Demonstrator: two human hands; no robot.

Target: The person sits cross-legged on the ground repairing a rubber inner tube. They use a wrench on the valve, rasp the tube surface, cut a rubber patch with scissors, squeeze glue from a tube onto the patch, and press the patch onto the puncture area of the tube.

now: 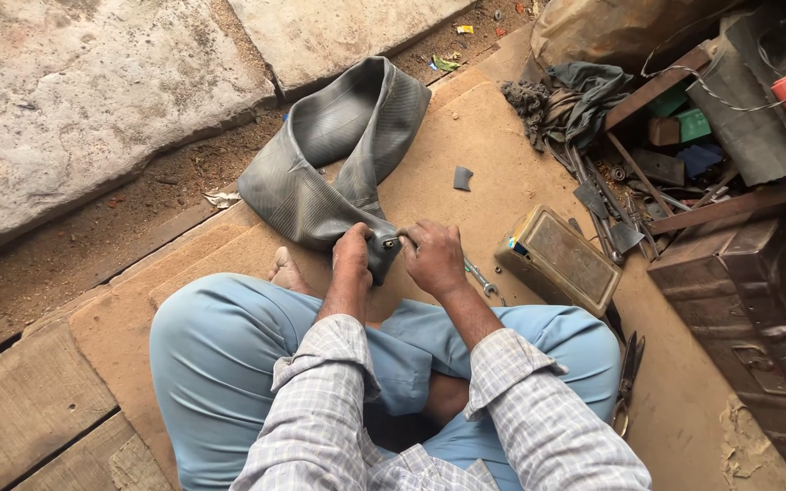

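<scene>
A flat grey rubber inner tube (338, 150) lies folded on the brown board in front of me. My left hand (353, 252) grips the near end of the tube, beside its metal valve (391, 242). My right hand (433, 257) has its fingers closed on the valve, pinching it. I sit cross-legged in light blue trousers and a checked shirt, a bare foot (287, 271) showing to the left of my hands.
A spanner (481, 278) lies just right of my right hand. Beside it sits a worn metal tin (560, 259). Scissors (628, 382) lie by my right knee. Rags, rubber scraps and tools crowd a dark box (757, 300) at right. Stone slabs (75, 100) lie at upper left.
</scene>
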